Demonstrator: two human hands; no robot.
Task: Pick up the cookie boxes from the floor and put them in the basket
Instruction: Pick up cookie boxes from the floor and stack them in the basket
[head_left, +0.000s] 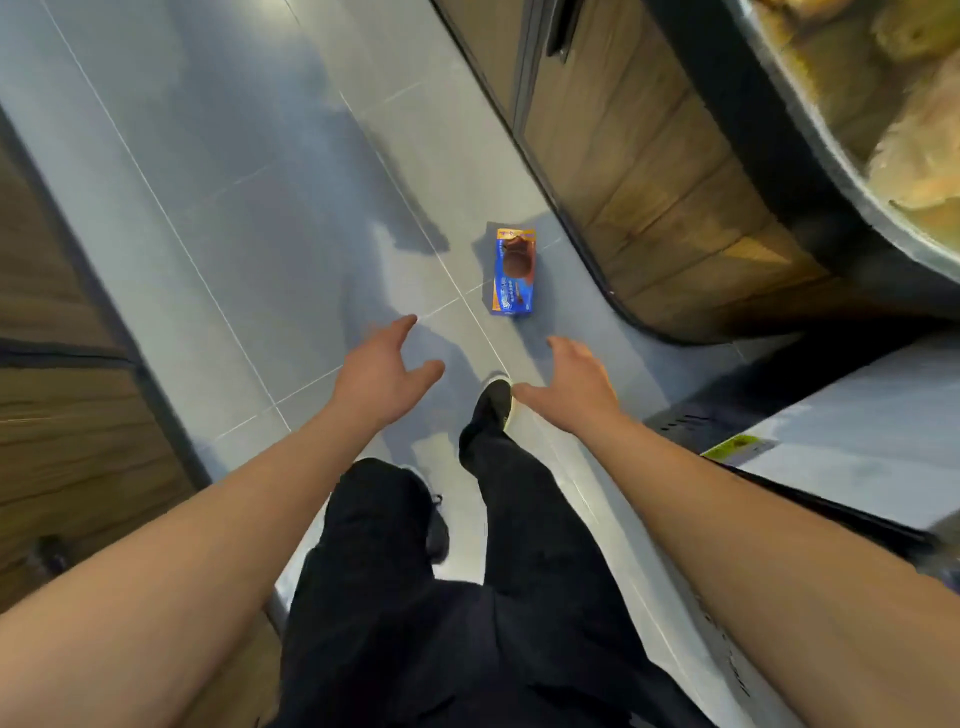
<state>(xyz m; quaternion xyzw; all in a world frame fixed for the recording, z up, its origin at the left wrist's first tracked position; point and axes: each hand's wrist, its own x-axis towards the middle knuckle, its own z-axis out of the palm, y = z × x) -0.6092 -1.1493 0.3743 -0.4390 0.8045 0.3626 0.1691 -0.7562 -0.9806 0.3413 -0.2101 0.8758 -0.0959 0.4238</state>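
I see blue cookie box (513, 271) flat on grey floor (234, 218), just beside wooden cabinet (654, 171). Left hand (382, 371) and right hand (574, 384) short of box, fingers spread, empty.

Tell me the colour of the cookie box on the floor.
Mostly blue, with an orange top and brown cookies pictured, on the cookie box in the head view.

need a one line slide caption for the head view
Both open hands, left hand and right hand, reach toward a blue cardboard cookie box on the grey tiled floor.
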